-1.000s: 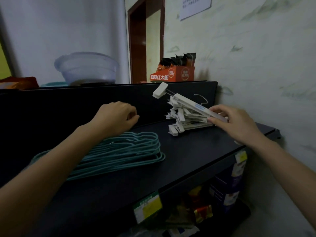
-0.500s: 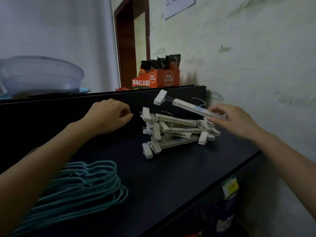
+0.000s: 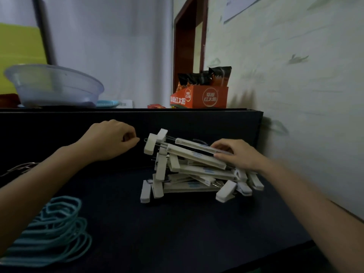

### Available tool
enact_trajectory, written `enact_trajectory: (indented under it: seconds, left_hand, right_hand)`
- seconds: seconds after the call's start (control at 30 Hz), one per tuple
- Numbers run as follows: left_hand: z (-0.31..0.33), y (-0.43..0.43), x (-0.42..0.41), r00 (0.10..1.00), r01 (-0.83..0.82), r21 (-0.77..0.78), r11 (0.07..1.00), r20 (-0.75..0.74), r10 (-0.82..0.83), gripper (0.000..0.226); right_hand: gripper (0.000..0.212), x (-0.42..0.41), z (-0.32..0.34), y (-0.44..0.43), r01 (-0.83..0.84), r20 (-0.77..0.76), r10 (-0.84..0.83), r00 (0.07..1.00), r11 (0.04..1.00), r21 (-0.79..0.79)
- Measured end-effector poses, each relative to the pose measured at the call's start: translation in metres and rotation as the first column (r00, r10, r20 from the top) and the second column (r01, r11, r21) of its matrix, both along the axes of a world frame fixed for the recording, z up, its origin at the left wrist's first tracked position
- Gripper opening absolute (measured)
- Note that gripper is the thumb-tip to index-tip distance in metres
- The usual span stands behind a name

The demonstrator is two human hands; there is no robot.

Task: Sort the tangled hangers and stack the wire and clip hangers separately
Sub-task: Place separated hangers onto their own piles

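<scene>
right grip [image 3: 238, 154] pinches top clip hanger [image 3: 189, 143] | left grip [image 3: 110, 138] curled, empty, at 9 o'clock | lower flat onto clip stack [image 3: 193, 174]

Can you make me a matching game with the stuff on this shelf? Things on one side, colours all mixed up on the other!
Things:
1. clip hangers
2. wire hangers
3. bowl
4. snack box

Colours:
A. orange
B. see-through
C. white
D. teal

Pairs: 1-C, 2-D, 3-B, 4-A
</scene>
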State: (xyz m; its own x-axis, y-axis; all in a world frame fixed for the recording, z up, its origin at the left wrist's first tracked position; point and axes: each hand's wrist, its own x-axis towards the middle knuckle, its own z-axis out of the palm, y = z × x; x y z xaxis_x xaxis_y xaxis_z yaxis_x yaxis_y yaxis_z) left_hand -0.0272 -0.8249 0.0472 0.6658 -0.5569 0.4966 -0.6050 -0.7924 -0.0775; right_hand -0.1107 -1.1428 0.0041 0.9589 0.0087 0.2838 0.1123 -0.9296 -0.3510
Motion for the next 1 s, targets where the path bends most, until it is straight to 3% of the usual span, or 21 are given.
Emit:
enact_trajectory:
  seconds: [0.1, 0.37, 0.5, 0.7, 1.0]
  left_hand:
    - [-0.003, -0.007, -0.006, 0.999, -0.042, 0.013, 0.999, 0.000, 0.042, 0.026]
    - [-0.018, -0.007, -0.025, 0.989, -0.149, 0.005, 0.989, 0.000, 0.149, 0.026]
    - [-0.021, 0.006, -0.040, 0.979, -0.203, -0.014, 0.979, 0.022, 0.203, 0.025]
    - [-0.032, 0.042, -0.074, 0.968, -0.225, -0.084, 0.971, 0.096, 0.233, 0.023]
    - [-0.049, 0.144, -0.134, 0.913, -0.383, -0.145, 0.912, 0.090, 0.398, 0.022]
  right_hand:
    - [0.028, 0.010, 0.001, -0.010, -0.055, -0.073, 0.056, 0.996, 0.998, 0.008]
    - [0.040, 0.019, 0.010, -0.012, -0.092, -0.179, 0.056, 0.982, 0.976, -0.196]
    - [0.042, 0.014, 0.020, 0.006, -0.075, -0.024, 0.071, 0.997, 0.964, -0.255]
    - [0.031, 0.001, 0.041, 0.069, -0.256, 0.198, 0.296, 0.935, 0.945, -0.206]
    - [0.030, -0.011, 0.037, 0.199, -0.474, 0.177, 0.536, 0.826, 0.829, -0.298]
